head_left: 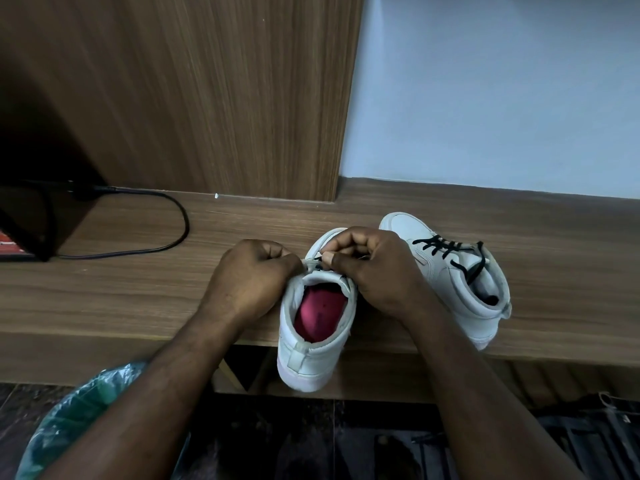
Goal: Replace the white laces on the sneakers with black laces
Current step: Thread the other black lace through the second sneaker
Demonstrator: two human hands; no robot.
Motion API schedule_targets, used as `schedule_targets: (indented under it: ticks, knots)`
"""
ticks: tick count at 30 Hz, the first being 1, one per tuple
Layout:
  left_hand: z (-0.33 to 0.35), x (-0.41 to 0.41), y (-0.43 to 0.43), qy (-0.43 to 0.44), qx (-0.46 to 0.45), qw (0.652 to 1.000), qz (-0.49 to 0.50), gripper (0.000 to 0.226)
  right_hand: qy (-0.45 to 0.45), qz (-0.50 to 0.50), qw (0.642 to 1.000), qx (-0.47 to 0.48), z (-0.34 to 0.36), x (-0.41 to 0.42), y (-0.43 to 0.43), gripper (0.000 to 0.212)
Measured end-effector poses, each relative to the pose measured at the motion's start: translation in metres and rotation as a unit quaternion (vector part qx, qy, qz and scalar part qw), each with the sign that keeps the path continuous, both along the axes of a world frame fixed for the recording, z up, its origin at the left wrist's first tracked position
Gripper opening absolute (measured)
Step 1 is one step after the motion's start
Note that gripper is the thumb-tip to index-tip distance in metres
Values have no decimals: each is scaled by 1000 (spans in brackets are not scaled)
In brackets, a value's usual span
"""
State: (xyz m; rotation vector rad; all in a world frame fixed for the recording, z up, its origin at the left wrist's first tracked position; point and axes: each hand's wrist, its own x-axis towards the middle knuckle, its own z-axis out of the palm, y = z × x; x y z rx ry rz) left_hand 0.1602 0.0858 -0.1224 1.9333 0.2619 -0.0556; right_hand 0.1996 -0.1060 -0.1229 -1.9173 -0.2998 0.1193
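Here the right hand (pixel 374 271) pinches the black lace (pixel 318 260) between thumb and forefinger, right at the top eyelets of the near sneaker (pixel 311 362). The left hand (pixel 252 271) is balled into a fist against the left eyelet flap and, by the look of it, grips that flap to steady it. Only a short bit of lace shows between the two hands, so the likeliest slip is the tip sliding out of the pinch or missing its hole. A hard tug could also draw one side short and leave the ends uneven. Both wrists are bent down over the tongue with knuckles up, and the forearms come in from below on either side of the shoe. Its heel hangs past the edge of the wooden ledge (pixel 138 289), so a pull toward the body could tip it off. The second sneaker (pixel 481 289) stands just beside the right hand, already threaded with its own black lace (pixel 446 249). A dark cable (pixel 173 216) loops well apart at left, and a plastic bag (pixel 79 410) lies below the left forearm.
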Motion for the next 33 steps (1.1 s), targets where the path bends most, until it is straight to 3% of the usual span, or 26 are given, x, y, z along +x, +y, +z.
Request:
schedule_targets:
  ticks: [3, 9, 22, 29, 33]
  knots:
    - [2, 1, 1, 23, -51, 998, 6, 40, -17, 15, 1000, -15, 2, -2, 1, 11]
    - [-3, 3, 6, 39, -131, 991, -6, 19, -6, 7, 1000, -21, 3, -3, 3, 4]
    - [3, -2, 4, 29, -128, 991, 10, 15, -12, 4, 997, -76, 6, -7, 7, 11]
    - [5, -5, 6, 28, -126, 992, -5, 30, -12, 11, 996, -89, 8, -7, 9, 12]
    - [7, -6, 6, 34, -161, 986, -12, 16, -14, 2, 996, -86, 7, -9, 12, 11]
